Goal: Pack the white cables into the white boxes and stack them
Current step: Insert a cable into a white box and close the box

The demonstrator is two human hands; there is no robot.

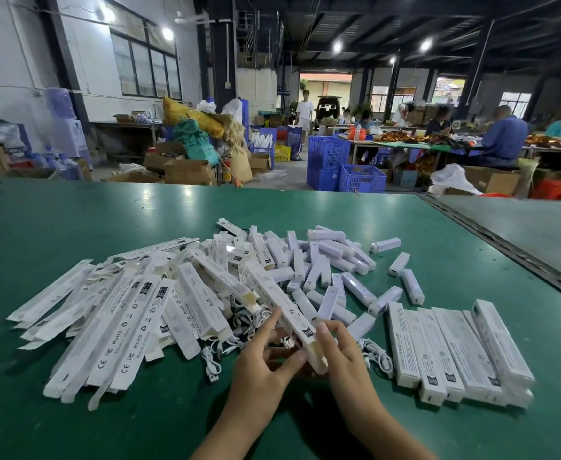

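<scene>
A long white box [280, 302] with black print lies slanted between my hands, its open near end pointing at me. My right hand [340, 351] holds that near end, fingers curled round it. My left hand [260, 358] holds the box from the left, its fingers at the box's side and under the end. Coiled white cables [377, 356] lie on the green table [73, 220] just right of my right hand, and more cables [212, 360] lie to the left of my left hand. Flat unfolded white boxes [123, 313] are heaped at the left.
Packed long boxes [458, 350] lie side by side at the right, some stacked. Several small white boxes [325, 260] are scattered behind the pile. A dark seam [505, 247] divides this table from a grey one. People, blue crates and cartons fill the far hall.
</scene>
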